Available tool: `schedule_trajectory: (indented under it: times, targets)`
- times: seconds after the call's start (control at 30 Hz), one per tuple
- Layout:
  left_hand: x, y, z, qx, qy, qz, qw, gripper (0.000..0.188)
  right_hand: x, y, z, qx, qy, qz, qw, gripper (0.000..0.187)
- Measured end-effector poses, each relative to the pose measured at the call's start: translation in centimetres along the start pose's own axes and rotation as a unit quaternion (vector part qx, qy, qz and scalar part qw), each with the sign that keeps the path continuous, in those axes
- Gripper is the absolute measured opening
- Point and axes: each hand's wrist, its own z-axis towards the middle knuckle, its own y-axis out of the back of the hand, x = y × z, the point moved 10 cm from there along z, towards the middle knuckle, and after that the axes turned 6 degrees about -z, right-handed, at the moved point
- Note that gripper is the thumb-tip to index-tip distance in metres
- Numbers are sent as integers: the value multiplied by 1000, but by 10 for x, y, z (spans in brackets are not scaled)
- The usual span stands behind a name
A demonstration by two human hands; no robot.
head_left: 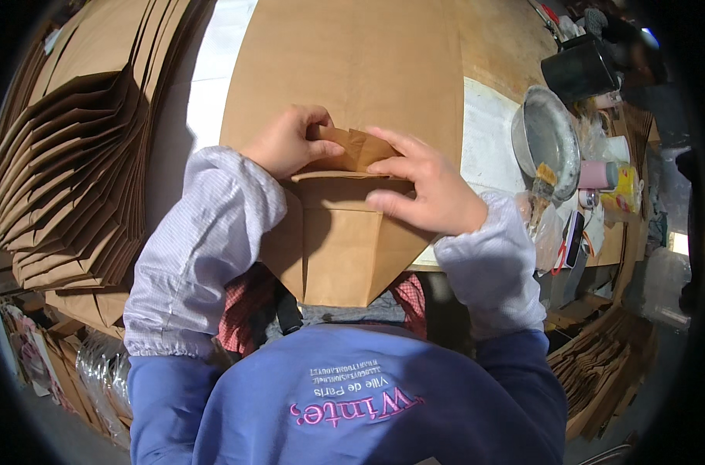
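Room above paper [345, 62], bags [66, 167] left, bowl [540, 136] right

A flat, tan, wood-like tabletop [503, 46] shows at one o'clock, partly covered at two o'clock by a flat, white, paper-like sheet [488, 143]; a second flat, white covering [221, 39] lies at eleven o'clock. Strong light whitens both, and a sharp-edged grey shadow [166, 167] falls at ten o'clock. Dull grey floor [66, 426] shows at eight o'clock; a small, bright, pale patch [679, 242] stands at three o'clock, its source unclear

Pink lettering [356, 408], smaller pale lines [349, 374] near it, upside down on blue sweatshirt [345, 438].
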Motion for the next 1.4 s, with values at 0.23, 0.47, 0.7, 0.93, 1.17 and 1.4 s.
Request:
schedule_trajectory:
  times: [0.23,0.47,0.7,0.93,1.17,1.4]
  targets:
    - [30,20,24,-98,42,167,980,21,71,-58,-29,55,220,-331,916,29]
    - [-80,-73,-65,9,-376,492,785,9,44,-67,-33,253,117,-375,884,54]
    - [5,-92,-71,223,175,513,810,28,22,-94,2,389,-92,-276,874,21]
    - [17,-7,-111,20,83,524,848,40,-3,-44,-47,178,-127,-310,925,46]
    - [16,7,-90,31,70,255,964,44,-35,-33,-46,160,-201,-242,936,47]
    - [16,2,-65,153,41,134,978,53,-11,-43,-43,316,-54,-98,942,18]
